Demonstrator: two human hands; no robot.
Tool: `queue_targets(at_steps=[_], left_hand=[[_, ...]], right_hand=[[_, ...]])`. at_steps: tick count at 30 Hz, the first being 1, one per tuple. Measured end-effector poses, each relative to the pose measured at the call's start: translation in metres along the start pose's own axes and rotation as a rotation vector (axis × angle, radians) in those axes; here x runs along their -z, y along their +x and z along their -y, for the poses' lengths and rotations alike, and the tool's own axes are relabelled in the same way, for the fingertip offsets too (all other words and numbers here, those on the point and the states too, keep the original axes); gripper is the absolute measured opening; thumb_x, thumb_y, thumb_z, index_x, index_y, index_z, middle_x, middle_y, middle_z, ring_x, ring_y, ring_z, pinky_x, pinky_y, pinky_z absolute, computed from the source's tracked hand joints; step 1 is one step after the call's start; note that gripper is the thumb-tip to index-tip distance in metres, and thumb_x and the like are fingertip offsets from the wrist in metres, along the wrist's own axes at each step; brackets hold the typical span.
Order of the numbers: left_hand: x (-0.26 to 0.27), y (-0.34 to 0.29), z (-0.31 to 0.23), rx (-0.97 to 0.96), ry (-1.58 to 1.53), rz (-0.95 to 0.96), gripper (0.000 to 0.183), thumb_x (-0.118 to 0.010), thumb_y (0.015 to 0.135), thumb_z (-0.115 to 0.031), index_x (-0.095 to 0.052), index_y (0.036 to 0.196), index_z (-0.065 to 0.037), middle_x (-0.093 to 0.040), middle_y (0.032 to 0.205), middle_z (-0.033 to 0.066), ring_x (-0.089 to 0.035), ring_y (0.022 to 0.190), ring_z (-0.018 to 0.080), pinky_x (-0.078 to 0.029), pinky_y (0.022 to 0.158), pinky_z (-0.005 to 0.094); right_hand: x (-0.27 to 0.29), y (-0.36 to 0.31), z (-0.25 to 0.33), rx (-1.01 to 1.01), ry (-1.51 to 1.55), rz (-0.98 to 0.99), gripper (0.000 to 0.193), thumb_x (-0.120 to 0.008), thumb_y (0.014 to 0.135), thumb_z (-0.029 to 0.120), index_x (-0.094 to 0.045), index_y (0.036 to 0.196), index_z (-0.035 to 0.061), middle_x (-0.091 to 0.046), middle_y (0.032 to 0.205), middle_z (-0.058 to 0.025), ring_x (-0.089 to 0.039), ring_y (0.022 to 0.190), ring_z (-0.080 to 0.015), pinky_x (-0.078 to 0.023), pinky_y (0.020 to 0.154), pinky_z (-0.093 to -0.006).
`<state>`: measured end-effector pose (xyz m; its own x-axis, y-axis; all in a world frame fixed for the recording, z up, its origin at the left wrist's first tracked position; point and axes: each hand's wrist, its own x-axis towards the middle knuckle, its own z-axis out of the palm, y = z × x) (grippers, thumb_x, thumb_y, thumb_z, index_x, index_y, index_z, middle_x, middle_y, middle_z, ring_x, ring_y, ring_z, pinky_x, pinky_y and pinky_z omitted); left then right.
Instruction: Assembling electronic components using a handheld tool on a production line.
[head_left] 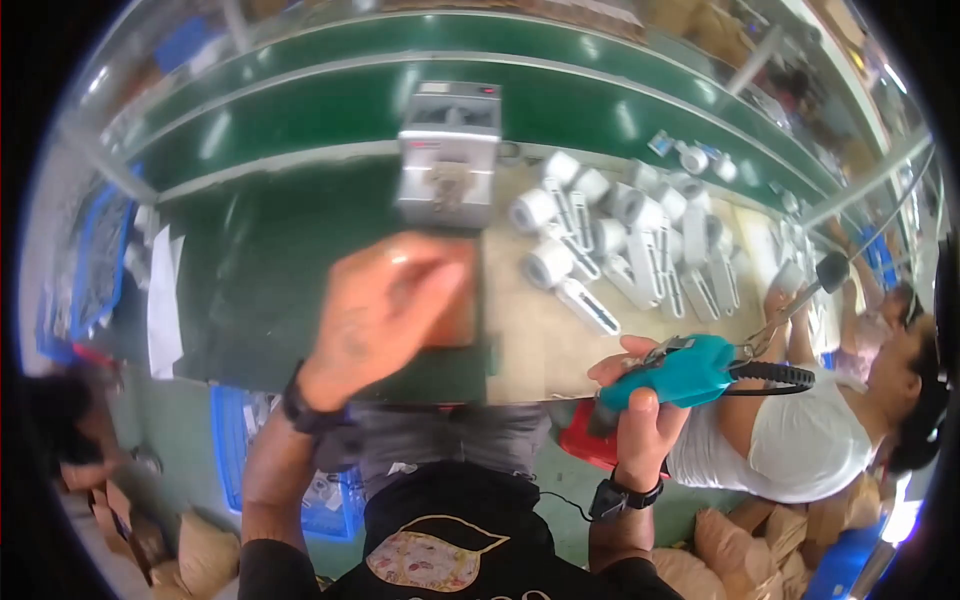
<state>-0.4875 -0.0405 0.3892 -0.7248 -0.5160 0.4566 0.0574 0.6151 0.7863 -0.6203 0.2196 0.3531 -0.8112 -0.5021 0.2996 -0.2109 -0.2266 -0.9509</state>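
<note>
Right of centre, near the front edge of the bench (245, 290), I have the right hand (645, 435) wrapped round a teal power tool (690, 368), with a black coiled cord (775, 372) looping from its end. I see no piece under the tool from my feed, so I judge that it is not acting on anything at this instant.

At mid-frame, the left hand (380, 308) hovers over a reddish-brown pad (457, 332), below a grey-and-white machine (449, 150). Its fingers are curled, but blur keeps me from telling whether they pinch something small.

As for progress, a loose crowd of white pieces (638, 208), many with round ends and long slotted handles, lies on the tan board (515, 365) at upper right of centre. I would judge the work to be between pieces, yet I cannot sort finished ones from those left to do. A blue basket (228, 450) at lower left holds things too small for me to make out, so I count none of them as done.
</note>
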Motion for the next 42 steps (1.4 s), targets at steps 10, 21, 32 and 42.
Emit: queue_targets(at_steps=[10,21,32,42], left_hand=[[-0.179,0.013,0.027,-0.181,0.440,0.482,0.041,-0.054,0.101,-0.036,-0.062,0.128,-0.006,-0.070,0.095,0.0181,-0.068,0.087,0.0372,-0.054,0.072,0.0482],[-0.072,-0.011,0.002,-0.115,0.453,0.519,0.028,-0.071,0.088,-0.011,-0.062,0.114,-0.008,-0.063,0.116,0.0137,-0.064,0.097,0.0373,-0.054,0.078,0.0442],[-0.025,-0.022,0.081,-0.234,0.265,0.246,0.032,-0.076,0.083,-0.009,-0.064,0.112,-0.007,-0.067,0.104,0.0087,-0.063,0.092,0.0326,-0.053,0.080,0.0412],[-0.025,-0.016,0.107,-0.224,0.207,0.156,0.021,-0.076,0.085,-0.025,-0.073,0.100,-0.010,-0.065,0.097,0.0037,-0.058,0.094,0.0281,-0.049,0.079,0.0395]], right_hand=[[0.023,-0.003,0.007,-0.139,0.023,-0.011,0.084,-0.075,0.086,0.058,-0.054,0.126,-0.0124,-0.066,0.087,-0.0131,-0.065,0.085,-0.0260,-0.051,0.077,-0.0376],[0.012,0.013,-0.017,-0.134,0.148,0.074,0.074,-0.081,0.086,0.044,-0.055,0.132,-0.0092,-0.067,0.098,-0.0144,-0.067,0.092,-0.0255,-0.053,0.084,-0.0393],[-0.052,0.030,-0.018,-0.157,0.024,0.122,0.091,-0.065,0.088,0.070,-0.051,0.128,-0.0101,-0.059,0.081,-0.0105,-0.060,0.073,-0.0244,-0.049,0.067,-0.0367],[-0.113,0.095,-0.012,0.054,0.230,0.116,0.072,-0.059,0.087,0.076,-0.061,0.107,0.0067,-0.047,0.068,-0.0020,-0.045,0.061,-0.0154,-0.036,0.058,-0.0303]])
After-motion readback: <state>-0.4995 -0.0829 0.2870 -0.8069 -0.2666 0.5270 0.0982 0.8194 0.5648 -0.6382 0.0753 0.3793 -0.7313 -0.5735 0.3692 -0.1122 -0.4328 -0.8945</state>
